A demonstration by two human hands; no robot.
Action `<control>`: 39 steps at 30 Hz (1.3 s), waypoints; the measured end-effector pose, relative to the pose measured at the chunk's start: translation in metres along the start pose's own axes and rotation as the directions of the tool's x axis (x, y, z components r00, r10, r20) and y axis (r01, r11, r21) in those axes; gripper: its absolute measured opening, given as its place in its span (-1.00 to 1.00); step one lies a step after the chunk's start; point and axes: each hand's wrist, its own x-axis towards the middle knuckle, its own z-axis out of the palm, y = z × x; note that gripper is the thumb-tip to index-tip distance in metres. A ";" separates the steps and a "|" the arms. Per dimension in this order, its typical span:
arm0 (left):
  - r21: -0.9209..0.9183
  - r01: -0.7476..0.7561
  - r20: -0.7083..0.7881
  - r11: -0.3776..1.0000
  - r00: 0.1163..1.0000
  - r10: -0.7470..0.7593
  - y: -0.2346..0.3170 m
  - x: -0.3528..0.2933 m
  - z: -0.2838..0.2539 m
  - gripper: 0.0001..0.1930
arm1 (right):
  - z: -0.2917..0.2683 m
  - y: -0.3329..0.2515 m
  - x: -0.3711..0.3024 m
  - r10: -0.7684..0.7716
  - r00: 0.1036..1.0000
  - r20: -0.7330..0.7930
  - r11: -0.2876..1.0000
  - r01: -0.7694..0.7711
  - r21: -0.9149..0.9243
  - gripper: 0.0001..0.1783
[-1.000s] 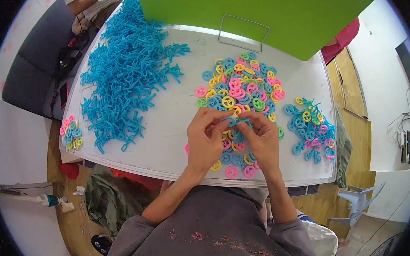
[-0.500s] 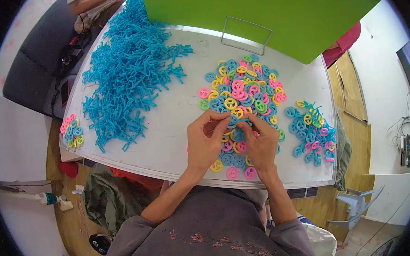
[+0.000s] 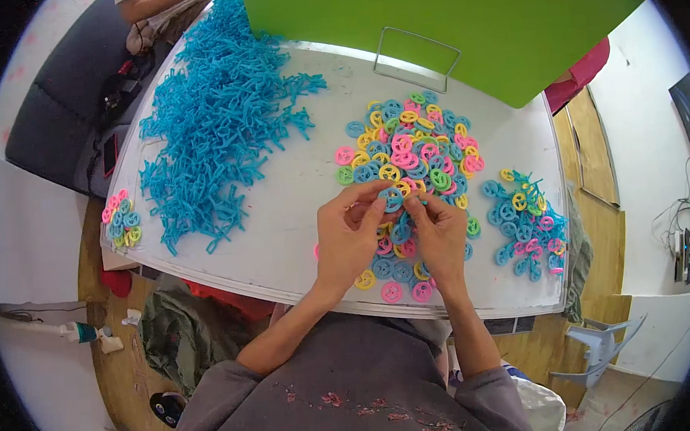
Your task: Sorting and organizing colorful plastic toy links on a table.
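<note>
A small blue plastic wheel (image 3: pixel 391 200) with spokes is pinched between the thumb and fingers of my left hand (image 3: pixel 348 235). Close beside it, my right hand (image 3: pixel 439 237) has its thumb and forefinger pressed together. A sliver of blue shows at those fingertips, but its kind is mostly hidden. Both hands are over the near part of a heap of blue, pink, yellow and green wheels (image 3: pixel 404 145), and cover some of them. To the left lies a large pile of blue branching plastic sticks (image 3: pixel 213 121).
Sticks with wheels on them form a pile (image 3: pixel 523 224) at the table's right. Several wheels (image 3: pixel 122 220) lie at the left corner of the white table (image 3: pixel 297 210). A green panel (image 3: pixel 460 27) with a wire handle (image 3: pixel 416 59) stands at the back. Another person's arm (image 3: pixel 154 6) shows far left.
The blue wheel in my left hand has turned to face up more fully. My right fingertips have shifted slightly and closed tighter beside it. The piles look the same.
</note>
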 end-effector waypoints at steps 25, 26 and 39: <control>0.138 -0.150 -0.096 0.979 0.982 0.164 0.004 -0.008 0.003 -0.73 | 0.009 -0.004 0.003 0.077 0.996 0.034 0.988 -0.081 0.134 -0.80; 0.200 -0.168 -0.067 0.965 0.981 0.184 0.001 -0.005 -0.001 -0.73 | 0.011 -0.002 0.004 -0.006 1.000 -0.018 0.992 0.008 0.122 -0.82; 0.181 -0.087 -0.022 0.980 0.995 0.092 0.005 0.000 -0.009 -0.77 | 0.007 -0.006 0.004 -0.183 0.980 0.074 0.982 0.186 -0.043 -0.86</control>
